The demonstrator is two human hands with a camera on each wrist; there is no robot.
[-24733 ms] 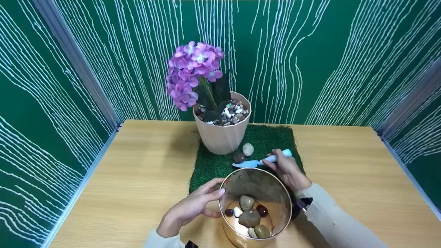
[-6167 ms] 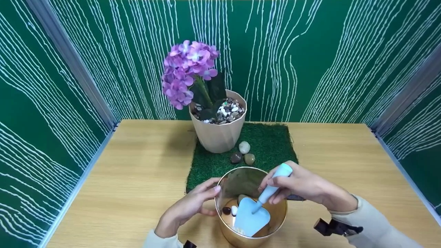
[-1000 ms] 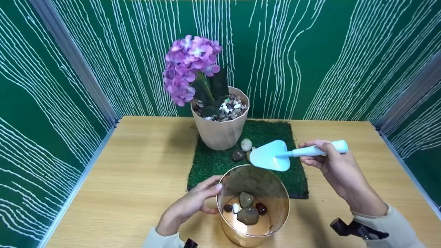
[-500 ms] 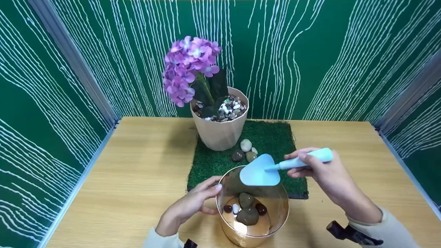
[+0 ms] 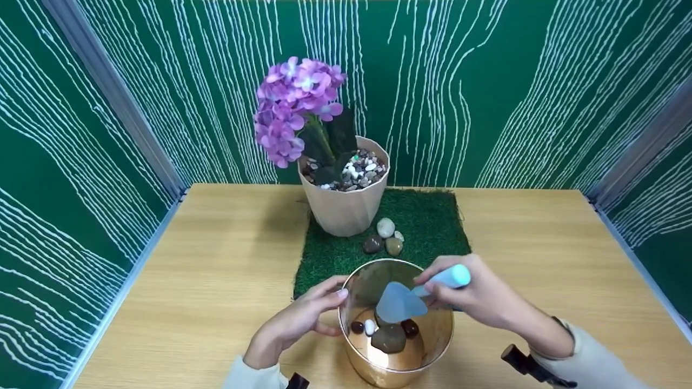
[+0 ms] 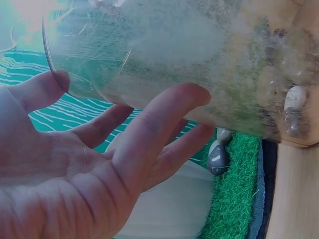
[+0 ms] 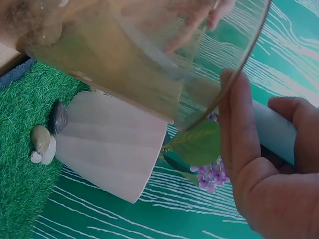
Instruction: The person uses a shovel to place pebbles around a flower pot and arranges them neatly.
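My left hand [image 5: 303, 321] touches the left side of a clear amber-tinted container [image 5: 373, 375], fingers spread and fairly straight along its rim and wall. A pale blue hand trowel [image 5: 400, 303] is gripped by its handle in my right hand [image 5: 478, 294] at the container's right rim. Its blade tilts down inside, above the stones, and covers part of them. A large grey-brown stone [image 5: 389, 339], a white pebble [image 5: 370, 327] and dark red-brown stones [image 5: 410, 328] lie on the bottom. The blade carries no visible stone.
Behind the container, a square of artificial grass [image 5: 432, 216] lies on the wooden table [image 5: 216, 270]. On it stand a beige pot [image 5: 346, 210] with purple flowers [image 5: 300, 108], and a cluster of several stones [image 5: 385, 227]. Green patterned panels enclose the back and sides.
Over the last second the trowel moved from above the grass, left and down, into the container. A small light stone now lies with the cluster on the grass. My left hand stayed in place.
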